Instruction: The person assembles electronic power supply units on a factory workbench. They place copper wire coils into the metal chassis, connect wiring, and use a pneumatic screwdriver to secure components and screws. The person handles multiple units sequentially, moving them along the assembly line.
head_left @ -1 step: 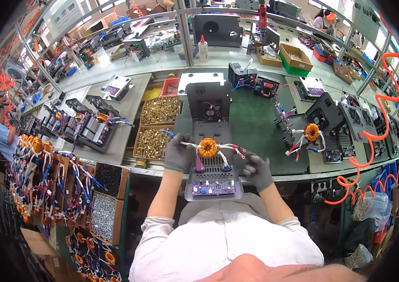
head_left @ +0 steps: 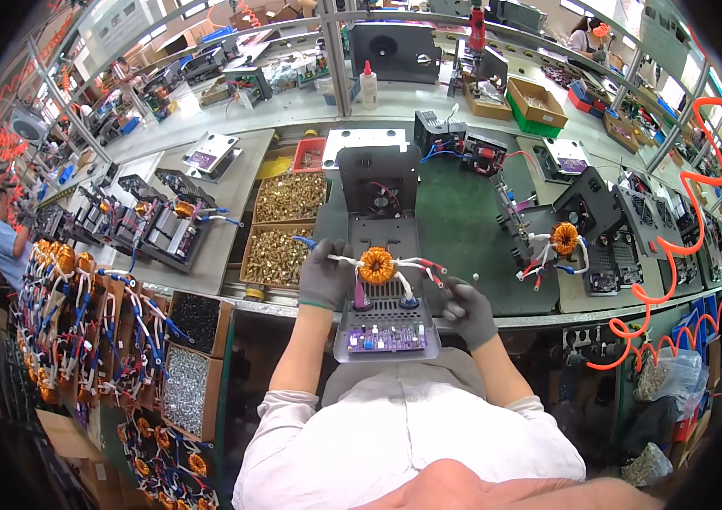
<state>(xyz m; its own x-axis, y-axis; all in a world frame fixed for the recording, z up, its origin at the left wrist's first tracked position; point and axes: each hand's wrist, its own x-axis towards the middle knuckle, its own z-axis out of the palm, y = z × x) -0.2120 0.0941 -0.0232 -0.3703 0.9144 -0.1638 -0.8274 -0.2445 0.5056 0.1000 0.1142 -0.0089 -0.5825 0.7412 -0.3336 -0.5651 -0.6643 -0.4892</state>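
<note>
So the left gloved hand (head_left: pixel 322 276) is gripping a white lead on the left of this copper-wound coil (head_left: pixel 376 266), with a blue terminal (head_left: pixel 304 242) poking out past the top of the fist. The right gloved hand (head_left: pixel 470 311) is hanging just beyond the red-tipped leads (head_left: pixel 434 269) on the other side, and a bit of a gap is showing between fingers and tips. Its fingers are curling in, but I honestly can't tell if they're pinching anything small.

The coil is sitting over the middle of a dark metal chassis (head_left: pixel 378 231), near the front edge of the green surface (head_left: pixel 475 225) and toward its front left corner. A fan (head_left: pixel 380 201) is standing in the upright panel at the back, and a purple circuit board (head_left: pixel 386 337) is lying at the near end, which is sticking out past the surface's front edge.

Two boxes of brass-coloured parts (head_left: pixel 280 255) are resting along the left edge, with a red bin (head_left: pixel 310 155) sitting near the back left corner. Over by the front right corner, a second coil (head_left: pixel 564 239) is perching on another unit, its leads splaying out.
</note>
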